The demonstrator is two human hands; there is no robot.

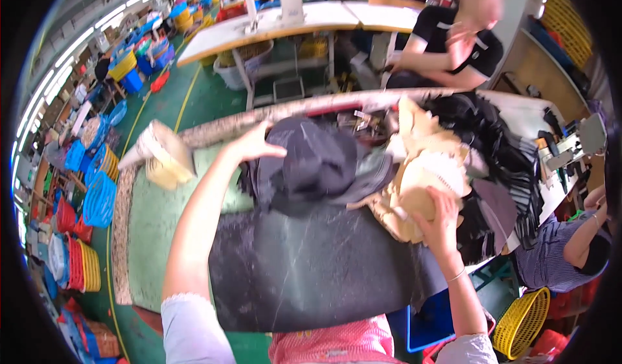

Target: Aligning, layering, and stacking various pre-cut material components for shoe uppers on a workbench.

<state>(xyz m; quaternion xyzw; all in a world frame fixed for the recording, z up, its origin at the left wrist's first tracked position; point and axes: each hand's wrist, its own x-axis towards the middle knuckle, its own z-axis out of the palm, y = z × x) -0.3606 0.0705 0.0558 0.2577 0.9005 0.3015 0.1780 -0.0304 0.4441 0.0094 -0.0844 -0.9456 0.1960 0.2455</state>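
Observation:
A heap of dark grey-black leather-like pieces (308, 157) lies on the far middle of the table. My left hand (256, 145) is at the heap's left edge, thumb and fingers apart, touching it. To the right is a pile of beige pieces (431, 176), loosely layered and partly curled. My right hand (442, 216) rests on its near side with the fingers spread. Between my arms a black mat (304, 260) covers the near part of the table. Whether either hand pinches an edge is hard to see.
Black strips (512, 150) are heaped at the right, near a sewing machine (567, 150). A cream box-like block (167, 163) stands at the table's left end. One person (453, 46) sits across; another (564, 247) is at the right. A yellow basket (521, 322) stands below right.

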